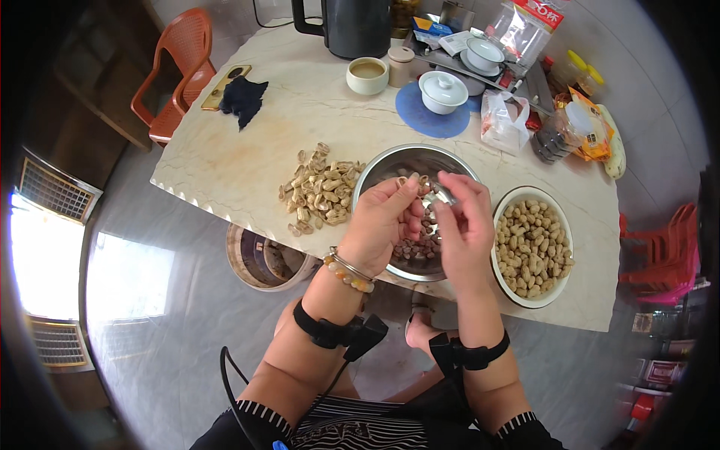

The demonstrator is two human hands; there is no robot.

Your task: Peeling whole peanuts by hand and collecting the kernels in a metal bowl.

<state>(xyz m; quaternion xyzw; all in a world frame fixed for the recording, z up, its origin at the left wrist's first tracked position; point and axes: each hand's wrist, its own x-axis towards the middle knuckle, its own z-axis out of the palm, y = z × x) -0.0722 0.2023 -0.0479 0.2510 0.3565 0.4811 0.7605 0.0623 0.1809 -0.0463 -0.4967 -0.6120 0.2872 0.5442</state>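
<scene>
Both of my hands are over a steel bowl (358, 187) holding shelled, reddish-brown peanut kernels (416, 247). My left hand (386, 221) is closed, pinching a pale peanut shell (403, 181) between thumb and fingertips above the bowl's middle. Facing it, my right hand (469, 221) has bent fingers with a gap between thumb and forefinger, and nothing shows in it. On the right, a white bowl (496, 264) is full of unshelled peanuts (534, 247). Left of the steel bowl lies a heap of empty peanut shells (322, 184).
A bucket (259, 274) stands on the floor below the table's near edge. Farther back are a black kettle (356, 26), a cup of brownish liquid (367, 75), a lidded white bowl (442, 91) on a blue mat, a plastic bag (504, 120), and a dark cloth (244, 103) beside a phone (225, 86).
</scene>
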